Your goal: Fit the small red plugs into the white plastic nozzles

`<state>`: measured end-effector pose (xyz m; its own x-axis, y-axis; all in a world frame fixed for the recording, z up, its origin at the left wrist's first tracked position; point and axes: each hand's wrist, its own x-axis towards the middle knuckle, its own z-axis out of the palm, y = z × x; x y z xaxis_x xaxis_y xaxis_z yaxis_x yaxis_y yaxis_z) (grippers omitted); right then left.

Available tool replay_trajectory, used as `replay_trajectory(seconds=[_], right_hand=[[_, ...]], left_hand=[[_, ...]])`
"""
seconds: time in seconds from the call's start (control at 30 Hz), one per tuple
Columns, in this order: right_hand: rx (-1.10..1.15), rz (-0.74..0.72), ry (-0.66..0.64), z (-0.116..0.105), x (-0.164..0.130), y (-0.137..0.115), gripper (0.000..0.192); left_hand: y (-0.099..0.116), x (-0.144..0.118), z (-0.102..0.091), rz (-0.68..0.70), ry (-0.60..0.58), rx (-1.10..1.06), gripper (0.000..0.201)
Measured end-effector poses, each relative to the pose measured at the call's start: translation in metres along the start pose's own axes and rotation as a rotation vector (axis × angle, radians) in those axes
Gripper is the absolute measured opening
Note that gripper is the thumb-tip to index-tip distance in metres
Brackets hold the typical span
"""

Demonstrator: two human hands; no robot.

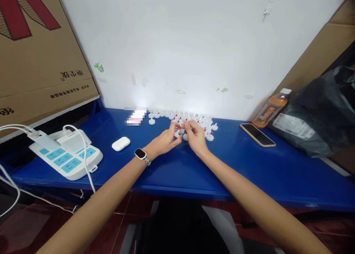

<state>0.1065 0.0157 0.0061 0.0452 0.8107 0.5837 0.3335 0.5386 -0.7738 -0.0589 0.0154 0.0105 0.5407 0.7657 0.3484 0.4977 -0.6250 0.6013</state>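
a small white and red cap [179, 132] is pinched between the fingertips of the left hand [166, 141] and right hand [195, 135], held just above the blue surface [235, 165], close to the cluster of caps [191, 120] so pieces stay within reach.

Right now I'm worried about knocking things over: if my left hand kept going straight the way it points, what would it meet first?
Probably the right hand, fingertips already meeting your left hand over a small white piece. Beyond lies the cluster of white caps; depth is unclear.

Your one head camera looks forward and down, from close range, over the long blue desk [249, 172] toward the white wall [194, 43].
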Motion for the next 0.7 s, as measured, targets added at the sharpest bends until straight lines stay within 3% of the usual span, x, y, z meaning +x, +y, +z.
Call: replay_trajectory(seconds=[0.23,0.7], right_hand=[[0.192,0.111,-0.022,0.0041,-0.0009,0.0022,0.041],[0.347,0.160,-0.062,0.0049,-0.0004,0.0032,0.046]], left_hand=[[0.0029,0.0015,-0.0023,-0.028,-0.028,-0.028,0.036],[0.0088,-0.0003,-0.0064,-0.008,-0.012,-0.050,0.037]])
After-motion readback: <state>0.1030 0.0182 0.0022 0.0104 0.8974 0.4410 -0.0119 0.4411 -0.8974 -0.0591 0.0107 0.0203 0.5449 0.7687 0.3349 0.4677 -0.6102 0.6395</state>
